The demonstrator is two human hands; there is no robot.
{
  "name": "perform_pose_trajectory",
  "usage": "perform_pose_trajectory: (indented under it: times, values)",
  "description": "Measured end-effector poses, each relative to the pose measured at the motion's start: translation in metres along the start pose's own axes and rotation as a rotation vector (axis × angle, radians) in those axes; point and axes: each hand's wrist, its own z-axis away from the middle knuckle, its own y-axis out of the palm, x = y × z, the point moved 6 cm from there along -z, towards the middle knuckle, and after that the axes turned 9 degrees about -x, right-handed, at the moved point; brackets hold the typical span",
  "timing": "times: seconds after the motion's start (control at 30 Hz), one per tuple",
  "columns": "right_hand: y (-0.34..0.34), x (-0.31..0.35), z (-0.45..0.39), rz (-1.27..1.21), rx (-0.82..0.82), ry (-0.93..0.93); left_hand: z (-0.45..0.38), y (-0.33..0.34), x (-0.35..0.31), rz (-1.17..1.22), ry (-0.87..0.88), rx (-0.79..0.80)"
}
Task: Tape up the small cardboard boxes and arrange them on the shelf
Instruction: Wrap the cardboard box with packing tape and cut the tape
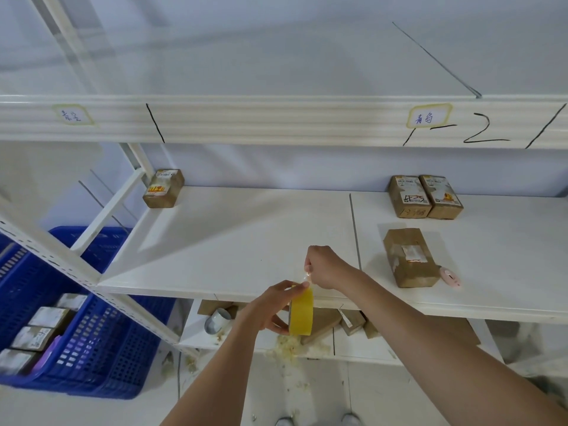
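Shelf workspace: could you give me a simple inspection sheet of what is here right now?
Surface: white shelf board, with a dividing line.
Job's things: yellow tape roll; brown cardboard box near the front; two boxes side by side behind it; one box at far left.
Clutter: pink cutter beside the front box; scraps on the floor.
Grippers: left hand holds the roll; right hand pinches the tape end.
Cables: nothing seen.
Surroundings: blue plastic crate holding more boxes.

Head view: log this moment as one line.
left hand grips tape roll | right hand pinches tape end | nearest box untaped
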Motion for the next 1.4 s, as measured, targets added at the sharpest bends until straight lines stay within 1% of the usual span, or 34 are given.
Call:
perform_pose_trajectory:
  times: [0.1, 0.2, 0.33, 0.53, 0.73, 0.8, 0.9, 1.03, 1.13, 1.23, 1.3, 1.4]
  values:
    - [0.004, -0.002, 0.003, 0.008, 0.023, -0.002, 0.001, 0.004, 0.012, 0.037, -0.072, 0.063]
    - [0.004, -0.007, 0.004, -0.041, 0.062, 0.035, 0.002, 0.009, 0.017, 0.059, -0.144, 0.139]
    - [0.006, -0.018, 0.009, -0.132, 0.151, 0.108, 0.0, 0.015, 0.025, -0.024, -0.138, 0.225]
    - [0.016, -0.03, 0.011, -0.209, 0.092, 0.157, -0.003, 0.016, 0.044, -0.045, -0.204, 0.146]
    - [0.027, -0.023, 0.006, -0.182, 0.03, 0.153, -0.009, 0.011, 0.056, 0.018, -0.306, 0.078]
    - [0.031, -0.023, 0.003, -0.177, 0.014, 0.16, -0.011, 0.009, 0.06, 0.005, -0.34, 0.058]
    - [0.037, -0.023, -0.001, -0.168, 0.004, 0.175, -0.015, 0.008, 0.07, -0.027, -0.357, -0.014]
    - [0.039, -0.015, -0.01, -0.107, -0.012, 0.143, -0.022, 0.01, 0.071, -0.042, -0.316, -0.089]
    - [0.044, -0.008, -0.01, -0.028, -0.032, 0.121, -0.025, 0.013, 0.074, -0.054, -0.354, -0.077]
    - [0.052, -0.009, -0.011, 0.03, -0.067, 0.112, -0.03, 0.011, 0.08, -0.055, -0.387, -0.1]
    - [0.055, -0.011, -0.012, 0.069, -0.071, 0.109, -0.032, 0.01, 0.081, -0.048, -0.387, -0.102]
    - [0.064, -0.011, -0.012, 0.153, -0.05, 0.056, -0.034, 0.013, 0.083, -0.02, -0.391, -0.092]
